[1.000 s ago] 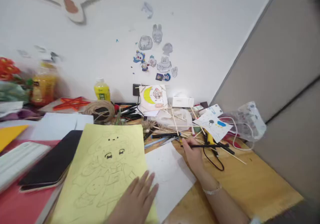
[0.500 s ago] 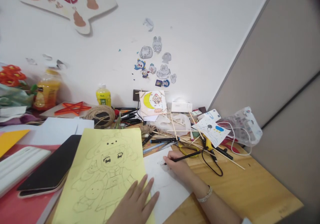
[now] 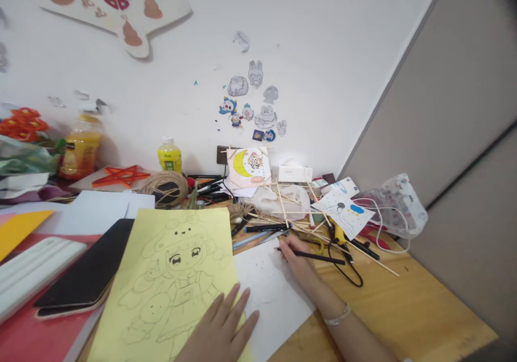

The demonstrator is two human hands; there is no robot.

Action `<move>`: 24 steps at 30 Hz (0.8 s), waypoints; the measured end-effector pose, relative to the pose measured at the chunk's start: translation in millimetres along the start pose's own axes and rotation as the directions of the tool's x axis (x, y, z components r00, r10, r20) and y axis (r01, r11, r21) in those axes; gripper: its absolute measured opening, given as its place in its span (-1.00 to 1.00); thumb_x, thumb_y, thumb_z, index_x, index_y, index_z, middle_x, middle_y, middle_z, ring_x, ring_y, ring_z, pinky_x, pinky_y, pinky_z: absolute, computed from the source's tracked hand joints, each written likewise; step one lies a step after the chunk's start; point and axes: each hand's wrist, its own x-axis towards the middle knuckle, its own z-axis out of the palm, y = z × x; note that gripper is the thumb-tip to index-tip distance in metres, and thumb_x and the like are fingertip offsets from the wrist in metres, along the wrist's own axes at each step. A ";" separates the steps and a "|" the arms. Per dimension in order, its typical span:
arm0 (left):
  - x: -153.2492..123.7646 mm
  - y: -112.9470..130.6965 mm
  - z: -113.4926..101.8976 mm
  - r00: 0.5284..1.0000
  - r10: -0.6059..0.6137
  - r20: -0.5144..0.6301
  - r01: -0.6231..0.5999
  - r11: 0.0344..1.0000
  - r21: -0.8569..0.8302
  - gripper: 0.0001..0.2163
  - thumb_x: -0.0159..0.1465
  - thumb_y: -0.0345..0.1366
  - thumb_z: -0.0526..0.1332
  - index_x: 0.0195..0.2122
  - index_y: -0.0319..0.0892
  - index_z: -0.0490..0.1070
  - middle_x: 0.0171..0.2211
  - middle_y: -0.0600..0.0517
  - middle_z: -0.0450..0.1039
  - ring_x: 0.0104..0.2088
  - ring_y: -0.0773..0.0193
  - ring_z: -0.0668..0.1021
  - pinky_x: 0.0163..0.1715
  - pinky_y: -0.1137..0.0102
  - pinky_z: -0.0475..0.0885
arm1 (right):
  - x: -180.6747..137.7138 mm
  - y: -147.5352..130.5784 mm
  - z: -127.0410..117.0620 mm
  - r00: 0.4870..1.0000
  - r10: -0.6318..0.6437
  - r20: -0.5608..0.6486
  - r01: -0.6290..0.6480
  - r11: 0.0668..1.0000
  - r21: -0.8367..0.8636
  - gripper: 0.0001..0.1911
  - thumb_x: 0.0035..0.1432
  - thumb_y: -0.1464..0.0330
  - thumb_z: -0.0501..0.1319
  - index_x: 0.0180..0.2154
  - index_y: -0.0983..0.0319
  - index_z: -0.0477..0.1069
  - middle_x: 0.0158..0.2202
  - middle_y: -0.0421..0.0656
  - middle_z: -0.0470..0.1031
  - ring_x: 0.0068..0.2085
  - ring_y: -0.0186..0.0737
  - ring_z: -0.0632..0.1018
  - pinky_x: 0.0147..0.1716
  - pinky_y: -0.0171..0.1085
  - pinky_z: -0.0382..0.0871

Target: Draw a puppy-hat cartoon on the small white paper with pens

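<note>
My left hand (image 3: 224,327) lies flat with its fingers spread, across the right edge of a yellow sheet (image 3: 161,276) and onto the white paper beside it. A cartoon figure in line drawing fills the yellow sheet. In my right hand (image 3: 299,262) is a black pencil (image 3: 319,255), tilted, its tip pointing left near the top right of the white paper (image 3: 278,303). Faint marks show on that paper; what they depict I cannot make out. A bracelet (image 3: 338,315) circles my right wrist.
Thin wooden sticks (image 3: 297,219), pens (image 3: 269,227) and yellow-handled pliers (image 3: 339,235) clutter the table behind the paper. A black tablet-like slab (image 3: 84,265) and a white box-like item (image 3: 40,270) lie at left. Bottles (image 3: 169,156) stand along the wall.
My right hand has moved rightward with the pencil, its tip now nearer the paper's right edge. My left hand stays flat in place. The whole view has shifted slightly.
</note>
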 end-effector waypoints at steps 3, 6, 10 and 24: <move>-0.5 1.8 -6.7 1.000 0.000 -0.022 0.001 1.000 0.014 -0.32 0.26 -0.09 0.25 0.35 -0.13 0.05 0.33 -0.31 -0.13 0.28 -0.35 0.03 0.09 -0.21 0.20 | 8.7 4.3 -10.4 0.990 -0.136 0.046 0.135 0.990 0.038 -0.79 0.21 0.25 0.12 -0.41 0.19 0.41 -0.42 -0.17 0.48 -0.36 -0.19 0.48 -0.33 -0.24 0.37; -2.1 4.2 -22.4 0.999 0.024 -0.030 -0.024 1.000 0.015 -0.38 0.29 -0.15 0.23 0.33 -0.19 0.09 0.31 -0.33 -0.07 0.27 -0.33 0.09 0.06 -0.17 0.25 | 16.2 12.2 -12.0 0.967 -0.224 0.121 0.220 0.975 0.043 -0.86 0.10 0.27 0.21 -0.35 0.18 0.49 -0.30 -0.10 0.54 -0.23 -0.11 0.53 -0.18 -0.17 0.41; -2.5 5.3 -32.8 0.998 0.041 -0.045 -0.036 0.994 0.104 -0.51 0.33 -0.33 0.17 0.28 -0.24 0.18 0.26 -0.34 0.07 0.21 -0.29 0.24 0.01 -0.07 0.37 | 14.1 19.3 -7.5 0.911 -0.298 0.284 0.319 0.947 -0.029 -0.71 0.09 0.27 0.24 -0.13 0.19 0.50 -0.12 -0.01 0.55 -0.09 -0.01 0.53 -0.06 -0.06 0.40; -3.9 3.5 -19.9 0.953 0.119 -0.277 -0.044 0.964 0.261 -0.69 0.43 -0.31 0.07 0.17 -0.19 0.30 0.19 -0.21 0.29 0.15 -0.05 0.41 0.02 0.20 0.39 | 3.8 12.0 -7.7 0.857 -0.219 0.466 0.339 0.921 -0.190 -0.56 0.17 0.31 0.21 0.11 0.17 0.41 0.09 0.04 0.46 0.11 0.09 0.40 0.14 0.06 0.23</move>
